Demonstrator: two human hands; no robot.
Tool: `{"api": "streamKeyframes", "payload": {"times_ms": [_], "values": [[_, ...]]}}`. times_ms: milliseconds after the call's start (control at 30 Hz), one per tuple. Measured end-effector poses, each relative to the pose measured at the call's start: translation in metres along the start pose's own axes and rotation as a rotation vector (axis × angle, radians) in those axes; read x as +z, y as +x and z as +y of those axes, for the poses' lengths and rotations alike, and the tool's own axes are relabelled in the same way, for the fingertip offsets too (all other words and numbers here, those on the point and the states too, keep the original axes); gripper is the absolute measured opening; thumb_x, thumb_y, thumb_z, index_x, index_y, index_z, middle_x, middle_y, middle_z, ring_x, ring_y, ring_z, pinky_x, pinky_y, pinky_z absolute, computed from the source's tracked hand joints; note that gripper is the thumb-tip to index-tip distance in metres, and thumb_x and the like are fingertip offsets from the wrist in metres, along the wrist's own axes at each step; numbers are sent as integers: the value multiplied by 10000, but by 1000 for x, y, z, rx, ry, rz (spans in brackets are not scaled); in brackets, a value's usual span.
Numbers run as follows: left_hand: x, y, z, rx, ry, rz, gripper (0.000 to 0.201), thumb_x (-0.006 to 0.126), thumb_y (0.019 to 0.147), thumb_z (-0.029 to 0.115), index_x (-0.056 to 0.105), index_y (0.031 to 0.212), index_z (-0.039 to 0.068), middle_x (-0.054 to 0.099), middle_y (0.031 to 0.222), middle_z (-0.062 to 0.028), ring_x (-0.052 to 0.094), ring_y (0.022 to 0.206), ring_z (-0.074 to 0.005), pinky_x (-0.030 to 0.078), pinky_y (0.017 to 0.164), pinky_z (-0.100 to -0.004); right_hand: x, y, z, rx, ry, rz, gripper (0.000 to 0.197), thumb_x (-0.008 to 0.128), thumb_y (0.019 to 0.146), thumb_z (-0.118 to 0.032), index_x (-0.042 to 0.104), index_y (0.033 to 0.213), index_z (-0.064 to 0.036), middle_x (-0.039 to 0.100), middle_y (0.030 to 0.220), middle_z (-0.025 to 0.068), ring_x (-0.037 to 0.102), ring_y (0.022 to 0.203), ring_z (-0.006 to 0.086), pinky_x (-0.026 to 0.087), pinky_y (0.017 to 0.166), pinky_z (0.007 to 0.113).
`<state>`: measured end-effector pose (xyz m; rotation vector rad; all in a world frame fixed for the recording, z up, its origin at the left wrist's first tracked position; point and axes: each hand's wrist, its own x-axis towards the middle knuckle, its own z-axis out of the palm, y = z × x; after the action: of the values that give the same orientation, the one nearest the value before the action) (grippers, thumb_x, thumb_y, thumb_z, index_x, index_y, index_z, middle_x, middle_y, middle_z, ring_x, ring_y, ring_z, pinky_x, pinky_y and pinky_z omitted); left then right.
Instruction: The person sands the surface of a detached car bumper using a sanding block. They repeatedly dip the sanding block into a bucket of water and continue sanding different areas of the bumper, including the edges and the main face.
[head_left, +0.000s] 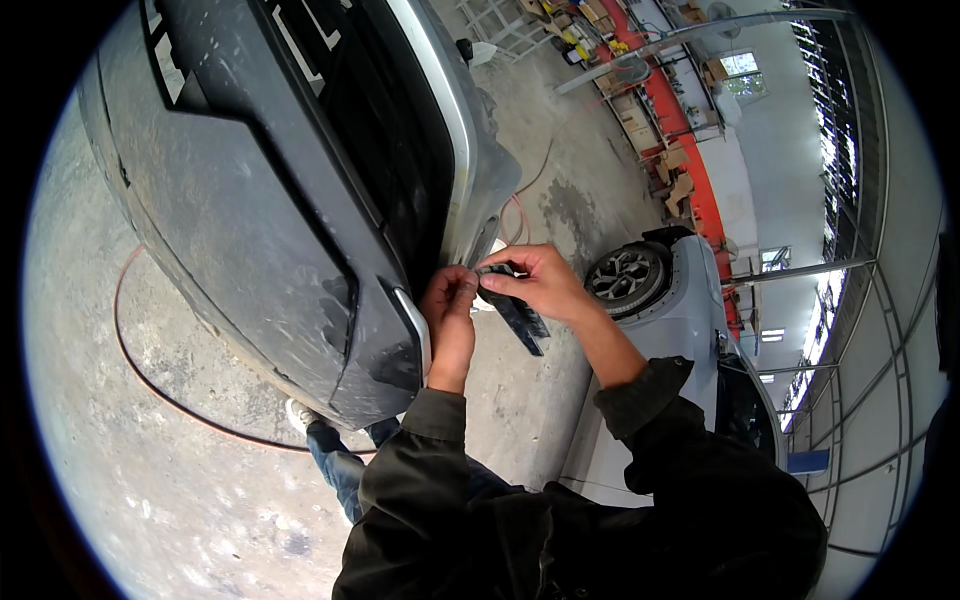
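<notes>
black strip (524,325): end partly hidden by right fingers (512,258) | bumper (235,210): cut off at top | yellow items (573,52): too small to tell

– Your top, quick?
– You're in a dark olive-black, long-sleeved cloth jacket (600,540), creased all over.
– Next?
– Your left dark fabric cuff (437,414) is a broad, plain band; your right dark fabric cuff (645,400) sits wider, rumpled.
– Gloved or bare?
– Both bare, your left hand (453,318) and right hand (543,284).
– Below?
– You've blue denim trousers (336,468), partly hidden, and a whitish shoe (297,413).
</notes>
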<state>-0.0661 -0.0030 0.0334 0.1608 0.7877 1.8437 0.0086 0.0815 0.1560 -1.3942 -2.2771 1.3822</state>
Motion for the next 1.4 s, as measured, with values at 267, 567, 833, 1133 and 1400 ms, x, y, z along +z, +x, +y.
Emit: {"api": "streamKeyframes", "payload": {"times_ms": [267,567,833,1133,1400], "values": [[-2,-7,-15,43,174,122,223,532,1064,228,602,1169,44,608,1004,-10,531,868,-77,433,771,-239,30,45,-13,-192,-215,531,162,769,828,-132,747,938,-15,702,741,97,635,648,129,502,635,290],[-11,-5,-40,112,269,94,295,411,1064,190,552,1304,93,618,1175,-31,590,1028,-116,485,825,-272,58,74,-10,-263,-326,866,135,785,777,-97,685,837,-29,681,699,116,670,612,260,523,606,364],[-9,-12,-37,60,231,66,377,397,1006,88,487,1372,76,586,1294,-61,564,1135,-146,470,880,-292,57,82,-18,-288,-476,918,182,796,731,-119,641,802,-58,682,717,143,680,653,338,527,619,414],[-10,-19,-35,59,292,159,424,438,978,48,440,1399,-2,531,1347,-135,522,1203,-213,416,1023,-332,55,92,-25,-234,-458,909,185,789,699,-139,636,765,-59,667,667,141,666,615,341,510,591,413],[-10,-30,-20,41,388,138,403,473,931,7,461,1333,-12,522,1262,-151,508,1128,-240,404,1000,-354,48,91,-24,-253,-440,824,171,788,690,-129,658,763,-46,644,606,129,649,560,300,500,563,380]]}}
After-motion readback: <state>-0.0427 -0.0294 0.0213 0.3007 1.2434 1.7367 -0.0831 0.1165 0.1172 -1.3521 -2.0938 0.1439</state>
